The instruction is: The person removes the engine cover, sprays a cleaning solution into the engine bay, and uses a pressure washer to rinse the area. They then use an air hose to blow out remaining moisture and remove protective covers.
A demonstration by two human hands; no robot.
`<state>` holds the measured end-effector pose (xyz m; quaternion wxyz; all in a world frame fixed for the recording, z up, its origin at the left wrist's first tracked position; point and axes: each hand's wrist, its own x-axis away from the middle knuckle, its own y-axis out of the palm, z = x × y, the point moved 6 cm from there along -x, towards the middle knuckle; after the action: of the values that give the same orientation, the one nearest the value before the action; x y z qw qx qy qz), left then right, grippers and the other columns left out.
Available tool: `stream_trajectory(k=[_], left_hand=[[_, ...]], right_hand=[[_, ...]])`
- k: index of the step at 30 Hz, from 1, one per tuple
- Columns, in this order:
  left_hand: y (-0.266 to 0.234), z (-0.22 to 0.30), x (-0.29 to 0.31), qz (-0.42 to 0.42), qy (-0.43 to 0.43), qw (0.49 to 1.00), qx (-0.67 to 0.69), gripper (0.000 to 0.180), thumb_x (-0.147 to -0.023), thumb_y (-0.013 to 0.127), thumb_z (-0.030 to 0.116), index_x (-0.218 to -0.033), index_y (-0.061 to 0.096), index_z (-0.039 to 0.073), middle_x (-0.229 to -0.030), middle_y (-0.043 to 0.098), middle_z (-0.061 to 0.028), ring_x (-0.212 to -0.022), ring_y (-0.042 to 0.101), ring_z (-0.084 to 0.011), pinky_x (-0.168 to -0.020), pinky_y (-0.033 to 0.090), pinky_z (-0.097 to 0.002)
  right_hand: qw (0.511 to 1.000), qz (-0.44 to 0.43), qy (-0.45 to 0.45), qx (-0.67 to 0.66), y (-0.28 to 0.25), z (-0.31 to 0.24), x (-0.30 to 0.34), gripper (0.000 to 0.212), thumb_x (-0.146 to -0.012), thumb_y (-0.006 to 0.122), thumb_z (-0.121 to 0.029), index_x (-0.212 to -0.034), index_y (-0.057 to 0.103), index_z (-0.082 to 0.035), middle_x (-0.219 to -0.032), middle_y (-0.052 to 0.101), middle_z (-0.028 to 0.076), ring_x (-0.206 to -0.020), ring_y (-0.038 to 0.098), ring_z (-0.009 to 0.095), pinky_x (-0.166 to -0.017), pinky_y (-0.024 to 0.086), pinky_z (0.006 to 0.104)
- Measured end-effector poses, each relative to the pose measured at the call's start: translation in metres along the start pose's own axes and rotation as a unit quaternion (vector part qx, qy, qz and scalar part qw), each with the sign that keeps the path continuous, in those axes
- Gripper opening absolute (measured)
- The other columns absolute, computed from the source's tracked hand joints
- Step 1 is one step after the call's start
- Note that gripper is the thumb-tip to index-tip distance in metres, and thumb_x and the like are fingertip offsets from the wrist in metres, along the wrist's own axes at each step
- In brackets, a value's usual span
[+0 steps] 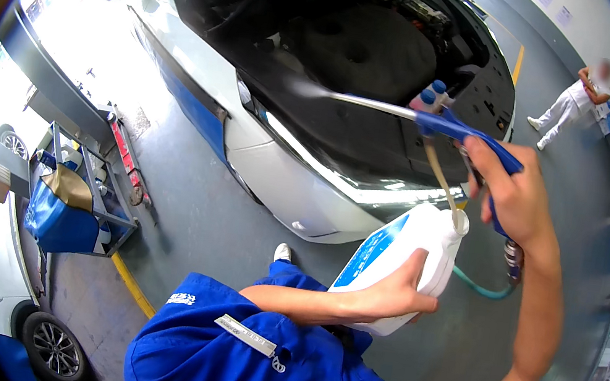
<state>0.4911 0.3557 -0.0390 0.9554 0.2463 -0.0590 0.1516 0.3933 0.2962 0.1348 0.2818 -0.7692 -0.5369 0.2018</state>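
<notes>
Grey workshop floor (236, 243) spreads beneath your hands. Your left hand (399, 295) is wrapped around the lower part of a white plastic jug (430, 234) with a blue label, which sits tilted just below and left of your other hand; the undersides of your fingers are partly hidden. Your right hand (513, 191) is closed around a blue spray gun (441, 124), its trigger area mostly covered by your fingers.

From the gun, a tan suction tube (439, 170) runs down to the jug's mouth, where its lower end passes from sight. Left of your right hand, the gun's metal wand (378, 106) points across the open engine bay (355, 47), its tip so blurred that you cannot make out its shape. Below your right wrist, a metal hose coupling (513, 256) meets a green hose (488, 293) that disappears behind the jug.

Just beyond the gun stand blue-capped bottles (429, 99), their lower parts covered. Ahead of both hands is a white car (275, 186), cut off at the top; much of its bay is too dark to read. Far left of your hands are a red floor jack (127, 155) and a tool cart (118, 231), its shelves partly screened by a blue cover (63, 216). Beyond your right hand, a person in white (566, 109) stands with folded arms.
</notes>
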Motion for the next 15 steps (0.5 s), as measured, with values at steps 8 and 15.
stream_trajectory(k=[8,15], left_hand=[[0.066,-0.046,0.010,-0.018,-0.013,0.998,0.057,0.052,-0.071,0.062,0.003,-0.114,0.035,-0.008,-0.080,0.052,-0.0151,-0.053,0.056,-0.0197,-0.046,0.043,-0.0326],[0.095,-0.068,0.021,-0.062,-0.025,0.998,0.006,0.053,-0.073,0.064,0.007,-0.115,0.034,-0.005,-0.081,0.053,-0.0139,-0.057,0.057,-0.0187,-0.049,0.045,-0.0313]], right_hand=[[0.994,0.082,-0.004,-0.072,-0.045,0.031,0.079,0.044,-0.093,0.056,-0.037,-0.067,0.059,-0.001,-0.052,0.049,0.001,-0.038,0.042,0.008,-0.037,0.032,0.0228],[0.997,0.037,0.051,-0.034,-0.047,0.037,0.103,0.045,-0.092,0.057,-0.037,-0.065,0.056,0.000,-0.049,0.047,0.001,-0.038,0.043,0.009,-0.038,0.033,0.0255]])
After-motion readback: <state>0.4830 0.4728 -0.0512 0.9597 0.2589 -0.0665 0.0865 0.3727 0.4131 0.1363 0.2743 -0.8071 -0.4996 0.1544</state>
